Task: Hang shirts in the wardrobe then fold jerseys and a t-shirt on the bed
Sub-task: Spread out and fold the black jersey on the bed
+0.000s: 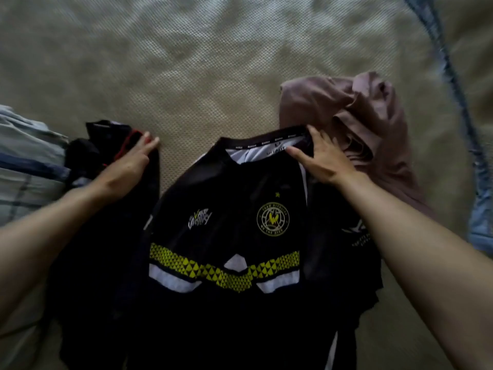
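I see a black jersey (pixel 226 236) with a yellow-and-white chest band and round crest lying face up on the bed (pixel 186 62). Another dark garment with red trim (pixel 112 145) sits crumpled left, a mauve t-shirt (pixel 354 121) bunched right.

Black jersey (pixel 226 209) with yellow-and-white chevron band; mauve t-shirt (pixel 360 124); beige dotted bedspread (pixel 186 62).
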